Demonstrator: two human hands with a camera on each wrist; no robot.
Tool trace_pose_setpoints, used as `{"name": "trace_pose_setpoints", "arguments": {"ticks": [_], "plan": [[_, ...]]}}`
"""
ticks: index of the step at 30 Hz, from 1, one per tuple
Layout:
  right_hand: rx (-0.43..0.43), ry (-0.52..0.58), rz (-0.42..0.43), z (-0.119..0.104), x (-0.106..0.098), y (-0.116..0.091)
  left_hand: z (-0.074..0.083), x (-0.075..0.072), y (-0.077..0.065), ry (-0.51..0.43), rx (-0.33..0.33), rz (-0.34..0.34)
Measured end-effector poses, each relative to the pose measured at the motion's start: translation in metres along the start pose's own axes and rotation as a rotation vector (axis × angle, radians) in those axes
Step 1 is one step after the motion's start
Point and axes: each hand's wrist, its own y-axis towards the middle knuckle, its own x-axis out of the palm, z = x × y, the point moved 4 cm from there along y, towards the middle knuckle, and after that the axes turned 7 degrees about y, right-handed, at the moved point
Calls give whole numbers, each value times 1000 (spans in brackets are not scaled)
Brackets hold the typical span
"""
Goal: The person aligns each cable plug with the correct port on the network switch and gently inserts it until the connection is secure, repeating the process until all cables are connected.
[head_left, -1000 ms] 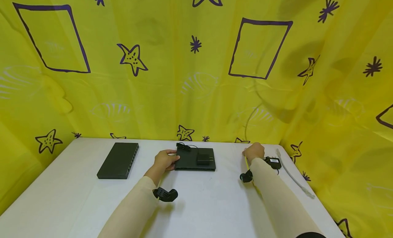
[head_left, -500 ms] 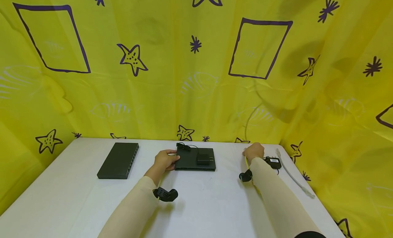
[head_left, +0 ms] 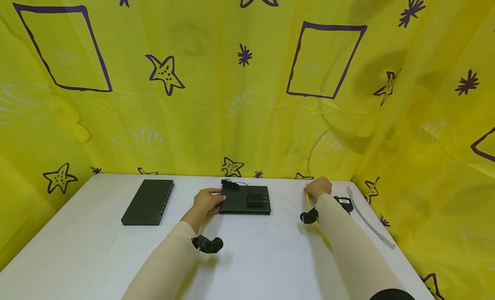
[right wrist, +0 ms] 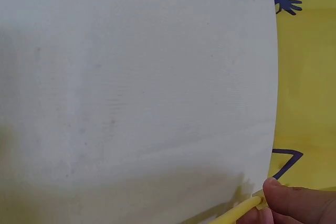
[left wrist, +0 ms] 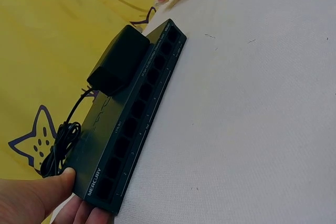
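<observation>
A black network switch [head_left: 236,201] marked MERCURY lies at the table's back middle, its row of ports facing the near side. On its top sit a black power adapter [head_left: 256,199] and that adapter's bundled cord [left wrist: 62,148]. My left hand [head_left: 206,202] grips the switch's left end, thumb on top and fingers underneath. At the back right, my right hand [head_left: 319,188] pinches the plug end of a yellow network cable [right wrist: 240,211] between thumb and fingers. The rest of that cable runs toward me beside the right forearm, which partly hides it.
A second black switch [head_left: 148,202] lies to the left on the white table [head_left: 263,257]. Right of my right hand are another black power adapter [head_left: 344,203] and a grey network cable [head_left: 369,222]. A yellow patterned curtain [head_left: 201,119] borders the table's back and sides.
My right hand and wrist have risen slightly, still pinching the yellow cable. The left hand keeps its grip on the switch, which stays in place. The head view has shifted a little.
</observation>
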Motion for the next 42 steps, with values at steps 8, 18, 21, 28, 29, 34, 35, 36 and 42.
{"name": "trace_pose_setpoints", "arguments": {"ticks": [8, 18, 21, 28, 29, 34, 35, 36, 42], "plan": [[64, 136, -84, -2, 4, 2, 0, -1, -1, 16, -12, 2], [86, 130, -141, -3, 13, 9, 1, -2, -3, 12, 4, -5], [65, 135, -140, -4, 14, 4, 1, -1, -3, 16, 3, -6], [19, 180, -162, -4, 13, -1, 1, -1, -2, 12, 9, -8], [6, 181, -168, -5, 12, -2, 1, -1, -3, 13, 11, -8], [-74, 117, -200, -8, 11, -8, 2, -1, -3, 14, 14, -5], [-85, 108, -207, -9, 11, -9, 2, -1, -3, 13, 14, -5], [-91, 102, -214, -9, 12, -10, 2, -1, -3, 12, 14, -4], [-82, 142, -274, -7, 19, -14, 0, 0, -2, 8, 12, -9]]}}
